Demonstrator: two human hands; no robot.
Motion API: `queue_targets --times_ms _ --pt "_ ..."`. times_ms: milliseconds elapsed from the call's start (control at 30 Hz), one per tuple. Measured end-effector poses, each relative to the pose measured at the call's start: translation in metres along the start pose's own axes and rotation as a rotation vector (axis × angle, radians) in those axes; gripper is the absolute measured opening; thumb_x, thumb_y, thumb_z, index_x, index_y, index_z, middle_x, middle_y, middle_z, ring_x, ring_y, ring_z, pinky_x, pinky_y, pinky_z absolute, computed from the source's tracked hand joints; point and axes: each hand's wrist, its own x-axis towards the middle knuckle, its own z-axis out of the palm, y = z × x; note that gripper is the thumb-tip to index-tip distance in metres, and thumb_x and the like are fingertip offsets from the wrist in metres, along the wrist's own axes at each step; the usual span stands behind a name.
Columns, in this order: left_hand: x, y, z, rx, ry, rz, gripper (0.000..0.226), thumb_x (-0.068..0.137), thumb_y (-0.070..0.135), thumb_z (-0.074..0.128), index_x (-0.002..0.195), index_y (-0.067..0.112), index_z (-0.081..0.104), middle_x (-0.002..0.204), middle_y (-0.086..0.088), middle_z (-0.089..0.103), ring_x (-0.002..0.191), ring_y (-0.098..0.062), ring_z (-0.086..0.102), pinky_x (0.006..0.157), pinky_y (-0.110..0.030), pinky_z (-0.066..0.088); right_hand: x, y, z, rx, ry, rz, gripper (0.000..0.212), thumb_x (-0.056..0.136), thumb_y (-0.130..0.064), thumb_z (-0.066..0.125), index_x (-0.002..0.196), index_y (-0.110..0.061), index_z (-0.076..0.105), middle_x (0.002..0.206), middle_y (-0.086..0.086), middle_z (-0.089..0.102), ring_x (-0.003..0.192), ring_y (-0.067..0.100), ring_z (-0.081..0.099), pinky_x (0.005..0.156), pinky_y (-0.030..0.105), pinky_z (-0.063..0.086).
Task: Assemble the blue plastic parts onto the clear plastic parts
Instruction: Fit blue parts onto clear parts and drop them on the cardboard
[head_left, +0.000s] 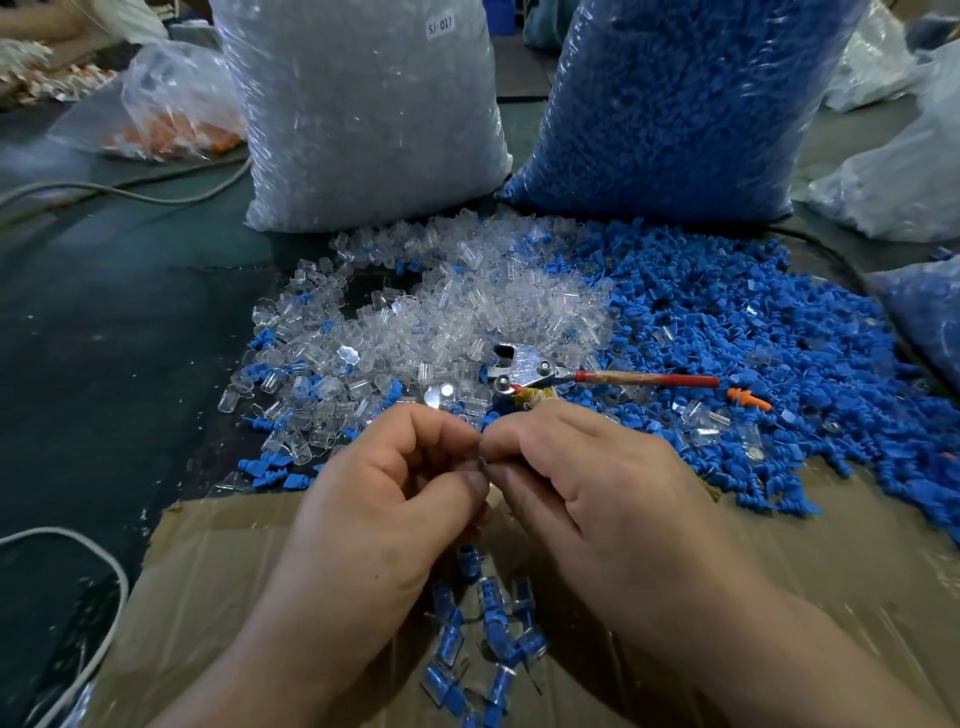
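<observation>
My left hand (395, 493) and my right hand (582, 483) meet fingertip to fingertip over the cardboard (218, 582). Pinched between them is a small part of which only a blue sliver (483, 461) shows; the fingers hide the remainder. A heap of loose clear plastic parts (441, 306) lies just beyond the hands, and a wider heap of blue plastic parts (737, 332) spreads to its right. Below the hands, several joined blue-and-clear pieces (483, 639) lie in the box.
A large bag of clear parts (363, 114) and a large bag of blue parts (675, 104) stand at the back. Metal pliers with a red handle (571, 374) rest on the heaps. An orange part (748, 399) lies at the right. Cables (109, 577) run along the left.
</observation>
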Motion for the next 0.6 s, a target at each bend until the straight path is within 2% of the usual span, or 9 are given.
queue_targets --times_ms 67,133,200,267,300,367,467,533,600 --pt "0.001 -0.002 0.001 0.03 0.027 -0.016 0.018 0.079 0.018 0.081 0.089 0.03 0.073 0.076 -0.008 0.072 0.065 -0.027 0.068 0.061 -0.037 0.06 0.001 0.0 -0.001 -0.017 -0.04 -0.028 0.023 0.095 -0.029 0.044 0.11 -0.026 0.06 0.099 -0.01 0.058 0.087 0.015 0.058 0.069 0.042 0.052" --pt "0.003 -0.002 0.001 0.038 0.077 -0.021 0.017 0.079 0.019 0.082 0.087 0.031 0.073 0.074 -0.006 0.071 0.065 -0.031 0.067 0.06 -0.041 0.06 0.002 0.001 -0.002 -0.125 -0.04 -0.039 0.029 0.093 -0.032 0.044 0.118 -0.027 0.058 0.107 -0.007 0.058 0.097 0.016 0.056 0.078 0.04 0.052" --pt "0.004 -0.002 -0.001 0.045 0.116 -0.017 0.021 0.083 0.013 0.079 0.085 0.032 0.072 0.068 -0.002 0.07 0.057 -0.018 0.066 0.052 -0.028 0.056 0.005 0.009 -0.007 -0.321 0.008 0.054 0.045 0.089 -0.042 0.046 0.133 -0.031 0.046 0.126 -0.007 0.054 0.118 0.016 0.046 0.1 0.04 0.046" --pt "0.003 -0.001 -0.001 0.026 0.128 -0.06 0.025 0.085 0.005 0.074 0.083 0.03 0.071 0.063 0.0 0.067 0.05 -0.01 0.061 0.046 -0.02 0.05 0.007 0.02 -0.017 -0.479 -0.046 0.251 0.066 0.085 -0.056 0.047 0.144 -0.035 0.023 0.144 -0.008 0.036 0.134 0.017 0.028 0.112 0.043 0.028" --pt "0.002 0.0 -0.001 0.012 0.122 -0.083 0.024 0.084 0.005 0.074 0.081 0.029 0.071 0.061 0.001 0.065 0.048 -0.008 0.058 0.045 -0.02 0.049 0.007 0.027 -0.021 -0.548 -0.102 0.325 0.072 0.085 -0.061 0.046 0.145 -0.036 0.015 0.148 -0.007 0.03 0.136 0.019 0.023 0.113 0.043 0.025" --pt "0.0 0.002 0.001 0.046 0.118 -0.08 0.023 0.084 0.01 0.074 0.08 0.031 0.07 0.062 0.002 0.065 0.049 -0.008 0.057 0.048 -0.021 0.051 0.006 0.039 -0.024 -0.637 -0.188 0.374 0.073 0.085 -0.067 0.042 0.144 -0.036 0.013 0.149 -0.005 0.028 0.135 0.022 0.025 0.111 0.044 0.027" --pt "0.001 0.005 0.003 0.067 0.128 -0.07 0.021 0.082 0.012 0.074 0.081 0.032 0.071 0.063 0.003 0.065 0.05 -0.007 0.057 0.05 -0.02 0.052 0.008 0.045 -0.025 -0.691 -0.202 0.374 0.071 0.085 -0.07 0.041 0.144 -0.036 0.018 0.145 -0.006 0.035 0.13 0.024 0.033 0.107 0.045 0.029" --pt "0.0 0.008 0.005 -0.024 0.14 -0.091 0.018 0.079 0.01 0.075 0.079 0.028 0.072 0.062 0.0 0.065 0.048 -0.008 0.056 0.047 -0.019 0.051 0.01 0.047 -0.026 -0.706 -0.201 0.379 0.071 0.085 -0.07 0.043 0.143 -0.037 0.021 0.141 -0.007 0.041 0.127 0.024 0.037 0.105 0.045 0.03" --pt "-0.001 0.011 0.006 -0.116 0.15 -0.091 0.011 0.07 0.019 0.075 0.078 0.025 0.073 0.064 -0.002 0.067 0.05 -0.011 0.059 0.047 -0.02 0.051 0.013 0.05 -0.026 -0.72 -0.192 0.37 0.067 0.084 -0.068 0.046 0.14 -0.036 0.027 0.132 -0.006 0.048 0.12 0.024 0.041 0.101 0.044 0.031"
